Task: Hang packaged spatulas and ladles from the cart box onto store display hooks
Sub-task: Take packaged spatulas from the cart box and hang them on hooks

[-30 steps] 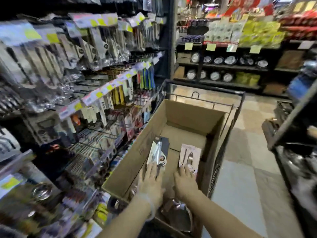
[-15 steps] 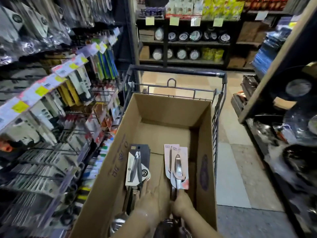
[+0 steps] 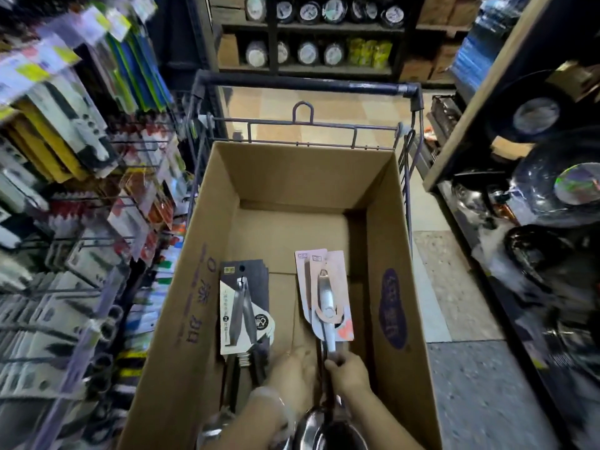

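Observation:
An open cardboard box [image 3: 383, 203] sits in a wire cart [image 3: 305, 84]. Inside lie ladles on pink cards [image 3: 324, 287] at the right and utensils on dark grey and white cards [image 3: 243, 306] at the left. My right hand [image 3: 349, 371] grips the metal handle of a pink-carded ladle just below its card. My left hand [image 3: 293, 373] reaches down beside it, fingers relaxed, between the two stacks; it holds nothing that I can see. A steel ladle bowl [image 3: 319, 428] shows at the bottom edge under my forearms.
Display hooks crowded with carded utensils [image 3: 81, 151] line the left side, close to the cart. Shelves with pans and lids [image 3: 552, 196] stand on the right. A tiled aisle [image 3: 461, 368] runs along the right of the cart, with more shelving [image 3: 308, 34] ahead.
The view has tilted down and closer to the box. My right hand has closed round the ladle handle and slid down it; my left hand stays low beside it.

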Demonstrator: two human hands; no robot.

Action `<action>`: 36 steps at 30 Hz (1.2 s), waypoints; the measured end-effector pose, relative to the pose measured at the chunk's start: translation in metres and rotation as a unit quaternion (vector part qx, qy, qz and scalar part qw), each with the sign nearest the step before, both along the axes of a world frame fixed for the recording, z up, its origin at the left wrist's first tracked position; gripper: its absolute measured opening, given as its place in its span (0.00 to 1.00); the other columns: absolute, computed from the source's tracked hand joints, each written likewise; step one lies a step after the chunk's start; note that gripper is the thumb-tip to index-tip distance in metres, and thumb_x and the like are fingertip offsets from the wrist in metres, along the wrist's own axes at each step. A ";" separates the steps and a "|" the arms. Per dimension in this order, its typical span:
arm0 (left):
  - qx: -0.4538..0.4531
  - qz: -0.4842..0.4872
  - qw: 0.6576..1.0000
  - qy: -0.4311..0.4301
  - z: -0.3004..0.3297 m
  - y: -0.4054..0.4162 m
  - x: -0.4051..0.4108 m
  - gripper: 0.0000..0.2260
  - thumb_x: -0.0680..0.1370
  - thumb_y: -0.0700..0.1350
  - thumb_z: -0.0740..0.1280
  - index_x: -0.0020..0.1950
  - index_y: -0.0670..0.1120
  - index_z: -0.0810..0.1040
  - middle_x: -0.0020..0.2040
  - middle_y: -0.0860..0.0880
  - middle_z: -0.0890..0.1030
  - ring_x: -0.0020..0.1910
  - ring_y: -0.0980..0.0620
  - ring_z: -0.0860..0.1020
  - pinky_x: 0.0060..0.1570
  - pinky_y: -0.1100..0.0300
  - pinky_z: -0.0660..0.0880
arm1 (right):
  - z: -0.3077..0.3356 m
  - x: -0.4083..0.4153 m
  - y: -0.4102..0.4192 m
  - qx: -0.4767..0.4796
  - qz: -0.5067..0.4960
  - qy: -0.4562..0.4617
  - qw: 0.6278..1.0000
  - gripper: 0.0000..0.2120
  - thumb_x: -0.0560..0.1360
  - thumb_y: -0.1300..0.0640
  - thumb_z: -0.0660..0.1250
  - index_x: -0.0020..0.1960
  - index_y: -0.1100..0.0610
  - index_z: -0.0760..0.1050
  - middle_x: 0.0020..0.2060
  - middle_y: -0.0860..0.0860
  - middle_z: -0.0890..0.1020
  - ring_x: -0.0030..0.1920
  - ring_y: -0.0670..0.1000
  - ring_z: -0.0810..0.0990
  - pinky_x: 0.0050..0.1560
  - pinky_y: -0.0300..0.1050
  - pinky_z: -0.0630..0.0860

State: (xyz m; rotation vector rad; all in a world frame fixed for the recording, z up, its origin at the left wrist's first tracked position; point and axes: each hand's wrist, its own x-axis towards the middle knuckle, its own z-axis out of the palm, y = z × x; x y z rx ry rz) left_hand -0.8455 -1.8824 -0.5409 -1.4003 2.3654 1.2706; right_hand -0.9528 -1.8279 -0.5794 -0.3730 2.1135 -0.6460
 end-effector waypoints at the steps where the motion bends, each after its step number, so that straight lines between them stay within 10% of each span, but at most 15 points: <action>1: 0.005 0.021 1.000 0.013 0.003 -0.003 -0.001 0.16 0.80 0.44 0.57 0.68 0.45 0.67 0.65 0.46 0.73 0.64 0.50 0.71 0.58 0.67 0.62 | 0.004 0.003 -0.001 -0.023 -0.014 -0.012 1.000 0.03 0.74 0.63 0.65 0.41 0.60 0.76 0.41 0.59 0.79 0.43 0.54 0.77 0.45 0.46 0.73; 9: 0.178 0.300 0.922 0.170 0.033 -0.035 -0.013 0.11 0.78 0.41 0.62 0.36 0.44 0.73 0.33 0.43 0.75 0.37 0.47 0.73 0.42 0.57 0.69 | 0.060 0.037 -0.031 -0.195 -0.008 -0.095 0.976 0.20 0.73 0.76 0.58 0.27 0.58 0.65 0.20 0.42 0.70 0.24 0.38 0.66 0.25 0.30 0.63; 18: 0.232 0.332 0.881 0.244 0.062 -0.044 0.000 0.10 0.78 0.38 0.62 0.37 0.41 0.78 0.33 0.44 0.78 0.35 0.47 0.76 0.37 0.60 0.73 | 0.095 0.018 -0.030 -0.180 0.120 -0.216 0.952 0.13 0.71 0.73 0.62 0.38 0.58 0.79 0.31 0.47 0.82 0.34 0.44 0.80 0.34 0.36 0.75; 23: 0.217 0.278 0.903 0.244 0.063 -0.031 -0.007 0.09 0.79 0.37 0.60 0.40 0.38 0.75 0.39 0.44 0.79 0.40 0.49 0.76 0.42 0.60 0.73 | 0.069 0.009 -0.033 -0.174 -0.038 -0.161 0.971 0.10 0.73 0.71 0.58 0.46 0.67 0.79 0.44 0.65 0.82 0.43 0.60 0.82 0.47 0.49 0.78; 29: 0.260 0.302 0.884 0.246 0.063 -0.034 -0.002 0.11 0.80 0.38 0.57 0.39 0.41 0.73 0.35 0.43 0.79 0.29 0.53 0.80 0.33 0.63 0.72 | 0.019 -0.013 -0.028 -0.009 -0.089 -0.012 0.996 0.07 0.75 0.56 0.66 0.41 0.59 0.75 0.38 0.56 0.78 0.38 0.53 0.76 0.37 0.41 0.69; 36: 0.273 0.341 0.864 0.248 0.046 -0.045 0.013 0.10 0.80 0.37 0.57 0.40 0.39 0.73 0.33 0.41 0.79 0.26 0.54 0.80 0.26 0.67 0.75 | -0.004 -0.009 -0.043 -0.019 -0.110 -0.110 0.988 0.14 0.77 0.54 0.63 0.52 0.65 0.78 0.48 0.61 0.81 0.43 0.56 0.79 0.41 0.42 0.71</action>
